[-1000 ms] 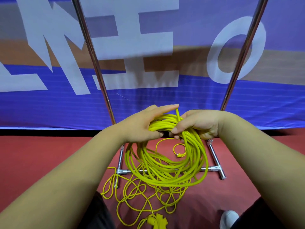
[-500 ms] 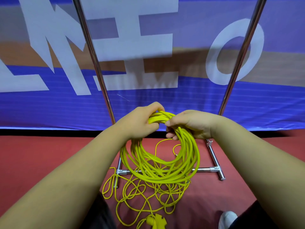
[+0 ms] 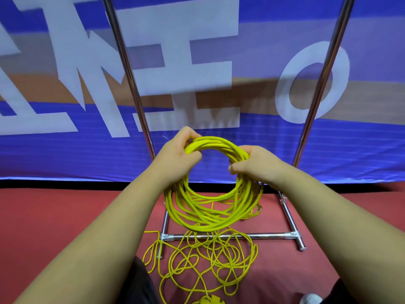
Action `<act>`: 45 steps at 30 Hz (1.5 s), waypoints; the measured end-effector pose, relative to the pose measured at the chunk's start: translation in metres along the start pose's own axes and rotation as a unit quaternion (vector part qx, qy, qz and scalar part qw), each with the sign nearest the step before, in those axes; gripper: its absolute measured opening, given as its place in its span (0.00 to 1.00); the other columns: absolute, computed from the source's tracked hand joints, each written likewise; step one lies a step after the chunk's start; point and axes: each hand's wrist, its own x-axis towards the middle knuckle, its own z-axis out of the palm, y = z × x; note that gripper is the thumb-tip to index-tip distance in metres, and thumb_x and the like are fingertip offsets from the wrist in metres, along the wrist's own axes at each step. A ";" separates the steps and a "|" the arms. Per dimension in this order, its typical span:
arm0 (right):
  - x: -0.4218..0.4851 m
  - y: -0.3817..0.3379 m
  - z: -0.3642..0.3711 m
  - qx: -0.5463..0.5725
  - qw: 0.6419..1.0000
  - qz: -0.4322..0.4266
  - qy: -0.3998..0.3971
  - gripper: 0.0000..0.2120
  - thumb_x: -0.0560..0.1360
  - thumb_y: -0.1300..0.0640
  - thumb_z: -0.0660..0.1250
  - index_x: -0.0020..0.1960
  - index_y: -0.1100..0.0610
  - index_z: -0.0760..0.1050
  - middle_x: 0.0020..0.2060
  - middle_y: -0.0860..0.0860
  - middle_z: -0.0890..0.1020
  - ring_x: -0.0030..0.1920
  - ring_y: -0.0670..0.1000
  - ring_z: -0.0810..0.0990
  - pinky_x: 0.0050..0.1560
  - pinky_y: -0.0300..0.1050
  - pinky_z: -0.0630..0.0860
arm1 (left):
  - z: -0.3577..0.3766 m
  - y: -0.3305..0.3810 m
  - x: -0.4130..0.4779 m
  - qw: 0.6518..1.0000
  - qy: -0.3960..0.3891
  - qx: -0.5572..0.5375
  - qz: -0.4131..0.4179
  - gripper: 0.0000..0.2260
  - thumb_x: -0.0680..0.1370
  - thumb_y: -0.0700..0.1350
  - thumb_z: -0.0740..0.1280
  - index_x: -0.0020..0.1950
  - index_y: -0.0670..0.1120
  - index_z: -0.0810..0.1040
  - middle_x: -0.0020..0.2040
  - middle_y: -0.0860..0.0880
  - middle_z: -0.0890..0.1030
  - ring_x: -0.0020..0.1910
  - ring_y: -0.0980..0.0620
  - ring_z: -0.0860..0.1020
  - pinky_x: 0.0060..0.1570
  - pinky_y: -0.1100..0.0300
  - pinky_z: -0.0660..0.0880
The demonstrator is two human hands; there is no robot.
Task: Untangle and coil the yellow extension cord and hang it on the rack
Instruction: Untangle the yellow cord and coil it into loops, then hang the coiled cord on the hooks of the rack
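Head view: the left hand (image 3: 175, 156) and the right hand (image 3: 252, 163) each curl their fingers round the top of the yellow extension cord (image 3: 208, 222), likely to keep its one coil open and together. The coil hangs between two uprights of the metal rack (image 3: 129, 73). One loose tangle (image 3: 197, 260) lies on the red floor (image 3: 65, 227).

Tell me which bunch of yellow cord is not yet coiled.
The loose tangle on the floor, sprawled across the rack's base bar. The other bunch is a tidy coil held up by the left hand and right hand.
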 end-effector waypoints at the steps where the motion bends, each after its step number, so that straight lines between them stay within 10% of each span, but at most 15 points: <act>1: 0.000 -0.002 0.003 0.010 1.000 -0.004 0.013 0.05 0.71 0.58 0.75 0.45 0.55 0.80 0.34 0.54 0.83 0.32 0.51 0.80 0.39 0.50 0.78 | -0.003 0.002 -0.001 1.000 0.002 0.005 -0.001 0.13 0.74 0.39 0.67 0.54 0.55 0.75 0.43 0.50 0.81 0.40 0.41 0.79 0.43 0.43 0.78; 12: 0.010 -0.086 0.009 -0.048 0.986 -0.082 0.139 0.07 0.72 0.52 0.75 0.40 0.54 0.79 0.32 0.53 0.84 0.33 0.53 0.82 0.36 0.49 0.77 | -0.071 0.022 0.005 0.993 0.085 0.082 0.015 0.15 0.74 0.39 0.67 0.53 0.58 0.74 0.43 0.57 0.81 0.41 0.53 0.80 0.46 0.47 0.79; 20: 0.037 -0.207 -0.027 -0.110 0.967 -0.152 0.173 0.07 0.70 0.52 0.76 0.42 0.53 0.80 0.31 0.51 0.82 0.35 0.52 0.83 0.36 0.46 0.76 | -0.165 0.061 0.044 0.982 0.126 0.108 0.089 0.12 0.80 0.58 0.69 0.56 0.54 0.72 0.42 0.52 0.81 0.39 0.55 0.80 0.39 0.57 0.76; 26: 0.051 -0.286 -0.068 -0.147 0.934 -0.233 0.227 0.18 0.74 0.46 0.78 0.53 0.51 0.73 0.40 0.50 0.82 0.39 0.50 0.82 0.31 0.43 0.71 | -0.226 0.105 0.092 0.970 0.172 0.126 0.114 0.13 0.82 0.65 0.60 0.55 0.57 0.70 0.44 0.51 0.81 0.40 0.50 0.81 0.41 0.46 0.80; 33: 0.067 -0.337 -0.097 -0.198 0.870 -0.339 0.299 0.17 0.80 0.52 0.72 0.63 0.50 0.69 0.42 0.51 0.81 0.44 0.58 0.81 0.43 0.54 0.78 | -0.268 0.151 0.141 0.957 0.206 0.149 0.139 0.15 0.85 0.62 0.58 0.58 0.51 0.71 0.47 0.47 0.82 0.38 0.51 0.79 0.33 0.61 0.72; 45: 0.119 -0.353 -0.087 -0.303 0.822 -0.299 0.378 0.07 0.85 0.56 0.63 0.61 0.54 0.67 0.49 0.55 0.75 0.50 0.61 0.74 0.42 0.56 0.69 | -0.281 0.139 0.203 0.955 0.194 0.169 0.148 0.13 0.85 0.63 0.56 0.62 0.57 0.72 0.49 0.51 0.81 0.46 0.49 0.79 0.39 0.57 0.72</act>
